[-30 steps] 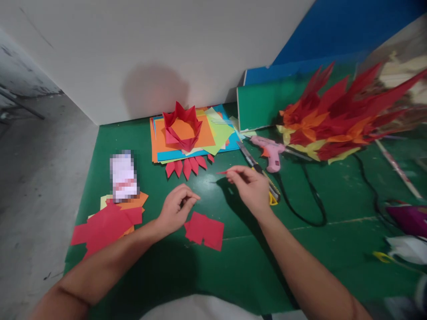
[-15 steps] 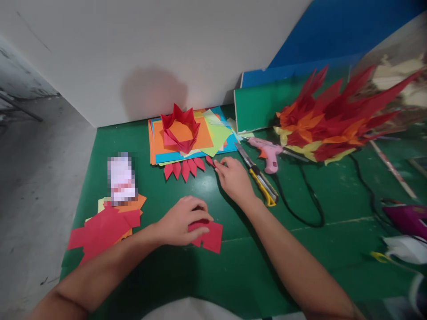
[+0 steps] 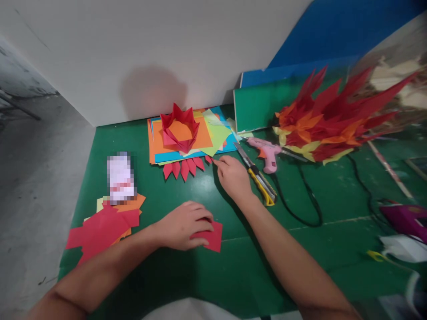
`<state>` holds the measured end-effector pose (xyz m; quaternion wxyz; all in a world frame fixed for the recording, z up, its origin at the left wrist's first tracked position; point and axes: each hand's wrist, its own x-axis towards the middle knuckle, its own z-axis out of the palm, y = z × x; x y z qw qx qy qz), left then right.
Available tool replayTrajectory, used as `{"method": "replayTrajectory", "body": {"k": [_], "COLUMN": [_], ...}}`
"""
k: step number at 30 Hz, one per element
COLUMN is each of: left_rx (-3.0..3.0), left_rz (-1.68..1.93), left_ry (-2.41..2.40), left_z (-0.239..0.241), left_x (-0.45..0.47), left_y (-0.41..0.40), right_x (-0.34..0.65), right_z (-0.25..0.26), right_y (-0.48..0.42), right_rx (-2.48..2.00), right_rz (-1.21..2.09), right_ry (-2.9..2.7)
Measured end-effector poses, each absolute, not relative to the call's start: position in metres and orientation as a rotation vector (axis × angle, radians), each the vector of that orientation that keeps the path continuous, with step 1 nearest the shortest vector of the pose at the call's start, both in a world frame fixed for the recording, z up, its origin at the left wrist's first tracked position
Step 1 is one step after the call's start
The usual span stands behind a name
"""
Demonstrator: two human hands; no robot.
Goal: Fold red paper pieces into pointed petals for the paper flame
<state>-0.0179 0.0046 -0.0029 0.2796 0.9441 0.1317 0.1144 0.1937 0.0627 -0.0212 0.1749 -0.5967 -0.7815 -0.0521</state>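
Laying petals (image 3: 184,170) seems underway, right hand (image 3: 234,179) curled closed beside one, left hand (image 3: 184,226) half-open over paper (image 3: 215,235) likely needing a pinch.

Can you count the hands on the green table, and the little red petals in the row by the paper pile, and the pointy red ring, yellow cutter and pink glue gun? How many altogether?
Left hand and right hand: 2
Little red petals by the paper pile: 6
Pointy red ring: 1
Yellow cutter: 1
Pink glue gun: 1
Total: 11
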Motion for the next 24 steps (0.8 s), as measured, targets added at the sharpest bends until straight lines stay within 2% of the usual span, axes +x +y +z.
{"method": "replayTrajectory", "body": {"k": [6, 14, 19, 24], "left_rx": [2.523, 2.435, 2.283, 2.155], "left_rz": [0.283, 0.412, 0.595, 0.639], "left_ry": [0.454, 0.679, 0.850, 0.959], "left_z": [-0.004, -0.006, -0.011, -0.011], "left_x": [-0.017, -0.019, -0.019, -0.018], "left_y": [0.004, 0.006, 0.007, 0.008], "right_x": [0.190, 0.202, 0.203, 0.196], "right_z": [-0.019, -0.009, 0.009, 0.014], "right_y": [0.061, 0.051, 0.022, 0.008], "right_rx": [-1.697, -1.584, -1.324, -1.282], "right_rz": [-0.077, 0.161, 0.629, 0.810], "right_ry": [-2.270, -1.723, -2.086, -2.389]}}
